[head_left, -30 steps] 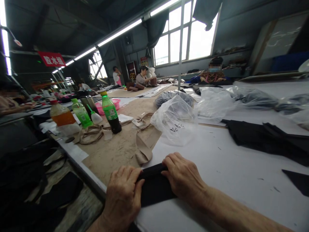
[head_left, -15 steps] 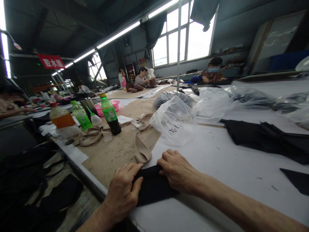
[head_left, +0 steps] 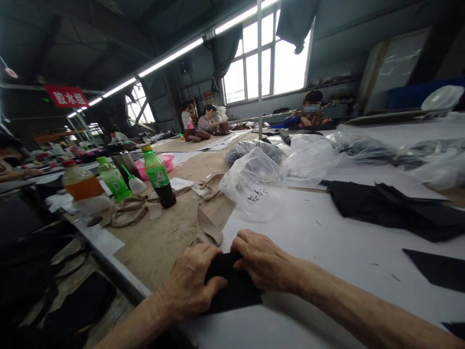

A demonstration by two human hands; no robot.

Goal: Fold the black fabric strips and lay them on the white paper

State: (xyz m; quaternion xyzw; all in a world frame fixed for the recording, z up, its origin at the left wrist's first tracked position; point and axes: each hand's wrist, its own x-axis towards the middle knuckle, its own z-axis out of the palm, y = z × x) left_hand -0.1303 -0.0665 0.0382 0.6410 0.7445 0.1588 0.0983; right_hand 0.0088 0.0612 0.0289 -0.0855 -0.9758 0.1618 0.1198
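Note:
A piece of black fabric (head_left: 238, 293) lies at the near edge of the white-covered table (head_left: 290, 242), its far edge raised between my hands. My left hand (head_left: 196, 276) grips its left side, thumb on the near face and fingers over the far edge. Close beside it, my right hand (head_left: 259, 259) pinches the far edge at the right; its fingertips are partly hidden. Just beyond my hands a beige fabric strip (head_left: 210, 220) lies in a loose curl.
A clear plastic bag (head_left: 254, 189) with writing stands ahead. At left are a green-labelled bottle (head_left: 159, 177), an orange-liquid bottle (head_left: 83, 184) and a squeeze bottle (head_left: 136, 184). Black fabric pieces (head_left: 392, 206) lie at right. Several people work farther back.
My hands have drawn closer together along the black fabric, and its far edge now bulges up between them. The whole view has shifted slightly to the right.

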